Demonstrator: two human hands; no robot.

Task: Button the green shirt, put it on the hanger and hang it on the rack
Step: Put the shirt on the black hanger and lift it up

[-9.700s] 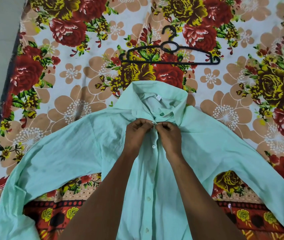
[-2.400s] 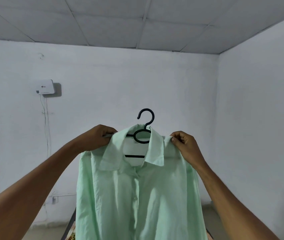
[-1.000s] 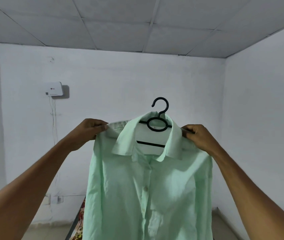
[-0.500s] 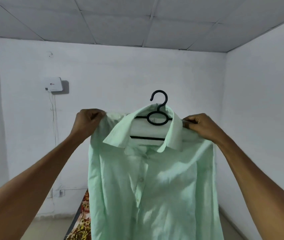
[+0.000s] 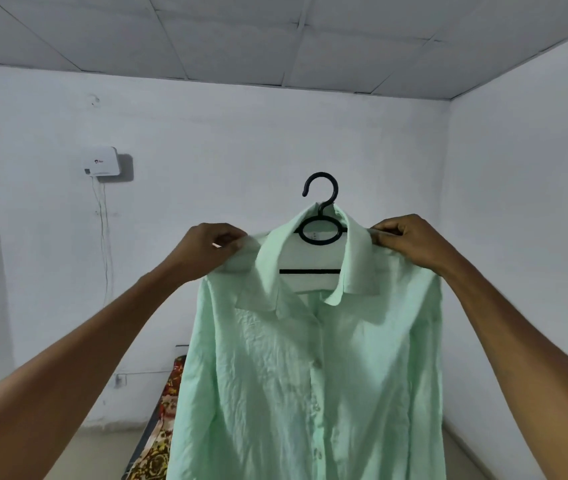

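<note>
The light green shirt (image 5: 310, 375) hangs in the air in front of me, its front placket closed below the collar. It sits on a black plastic hanger (image 5: 322, 216) whose hook pokes up above the collar and whose crossbar shows in the open neck. My left hand (image 5: 209, 249) pinches the shirt's left shoulder. My right hand (image 5: 407, 242) pinches the right shoulder beside the collar. Both arms are stretched out at about head height. No rack is in view.
White walls and a tiled ceiling surround me. A white box (image 5: 100, 161) with cables running down is mounted on the far wall at left. An edge of the floral bedsheet (image 5: 168, 403) shows low, behind the shirt's left side.
The shirt on its hanger has shifted a little right and lower in view and now hangs squarer to me. Both hands keep their grip on the shoulders.
</note>
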